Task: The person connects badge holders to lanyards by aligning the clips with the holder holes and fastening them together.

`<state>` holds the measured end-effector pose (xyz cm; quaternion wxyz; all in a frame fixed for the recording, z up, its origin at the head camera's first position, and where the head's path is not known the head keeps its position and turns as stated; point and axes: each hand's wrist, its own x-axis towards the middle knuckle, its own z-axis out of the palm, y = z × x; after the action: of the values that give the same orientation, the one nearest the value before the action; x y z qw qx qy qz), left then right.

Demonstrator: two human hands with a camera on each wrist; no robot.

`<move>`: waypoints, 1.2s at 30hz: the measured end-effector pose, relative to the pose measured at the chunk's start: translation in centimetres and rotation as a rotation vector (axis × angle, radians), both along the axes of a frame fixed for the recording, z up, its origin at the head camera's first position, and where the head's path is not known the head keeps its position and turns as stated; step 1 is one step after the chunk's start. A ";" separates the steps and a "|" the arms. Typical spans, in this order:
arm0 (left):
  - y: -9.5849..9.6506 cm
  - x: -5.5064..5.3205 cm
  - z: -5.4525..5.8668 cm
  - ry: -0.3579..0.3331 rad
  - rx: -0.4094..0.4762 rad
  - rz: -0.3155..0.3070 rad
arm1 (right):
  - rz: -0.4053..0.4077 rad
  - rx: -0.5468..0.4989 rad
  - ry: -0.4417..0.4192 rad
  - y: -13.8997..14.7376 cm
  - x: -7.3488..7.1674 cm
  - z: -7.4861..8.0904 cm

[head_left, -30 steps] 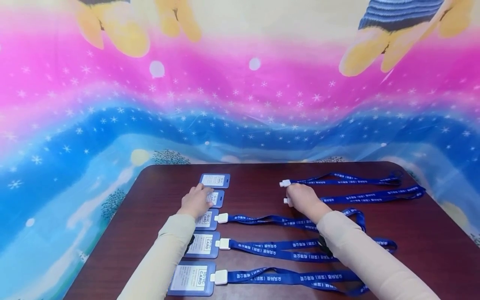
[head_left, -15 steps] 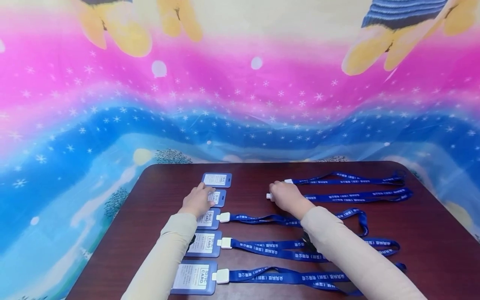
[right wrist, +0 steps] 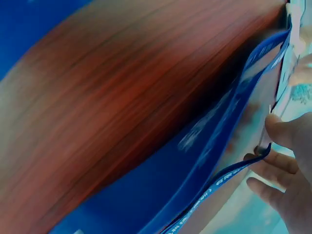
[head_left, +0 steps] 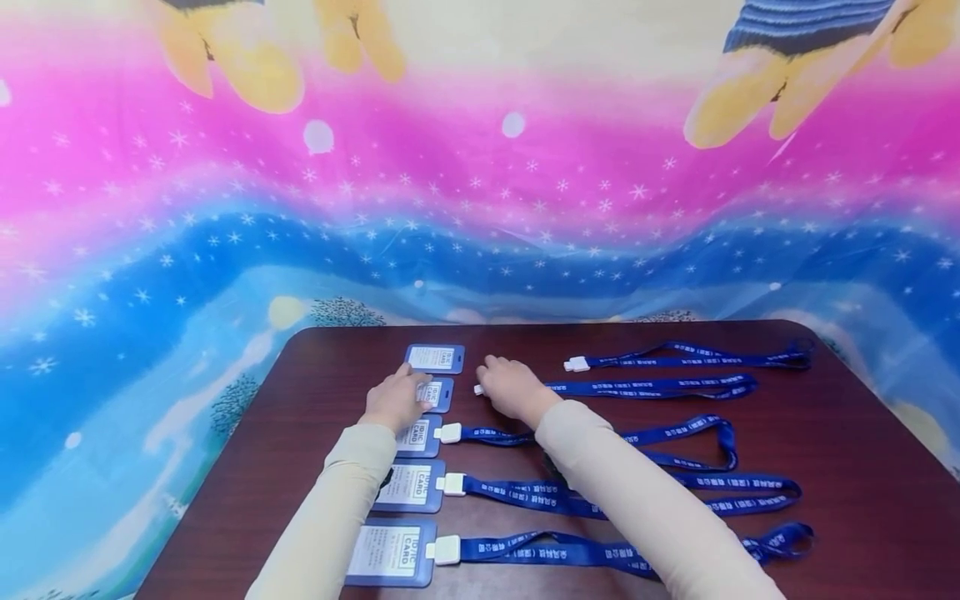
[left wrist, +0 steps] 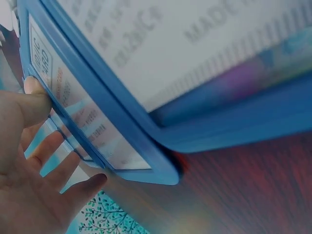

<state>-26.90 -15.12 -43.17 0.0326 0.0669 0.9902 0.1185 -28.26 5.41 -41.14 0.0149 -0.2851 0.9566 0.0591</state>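
Observation:
My left hand (head_left: pixel 393 400) holds a blue-framed badge holder (head_left: pixel 442 395), second from the back in the left column, with thumb and index finger at its edges. In the left wrist view the thumb (left wrist: pixel 36 100) shows against a row of holders, the other fingers spread. My right hand (head_left: pixel 517 390) pinches the white clip (head_left: pixel 478 389) of a blue lanyard (head_left: pixel 652 387), a short gap to the right of that holder. The strap trails right across the table. The fingers cover most of the clip. In the right wrist view, thumb and fingers (right wrist: pixel 280 131) meet at the lanyard's far end.
Behind, another badge holder (head_left: pixel 435 358) lies apart from its lanyard (head_left: pixel 697 362) with white clip (head_left: pixel 577 364). Nearer, several holders, such as the front one (head_left: pixel 388 552), have lanyards (head_left: pixel 555 548) attached. The dark red table (head_left: pixel 352 354) meets a printed cloth backdrop (head_left: pixel 510 208).
My right hand has slid left with the lanyard clip, bringing it close to the badge holder, and the strap has followed. The left hand has stayed in place on the holder.

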 end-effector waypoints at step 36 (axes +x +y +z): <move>0.0 -0.2 0.5 -0.047 0.095 0.020 | 0.034 -0.040 0.102 -5.2 -0.3 -1.7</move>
<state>-27.12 -15.07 -42.71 0.0516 0.0559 0.9830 0.1673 -28.55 0.24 -42.86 -0.0407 -0.2982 0.9521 0.0547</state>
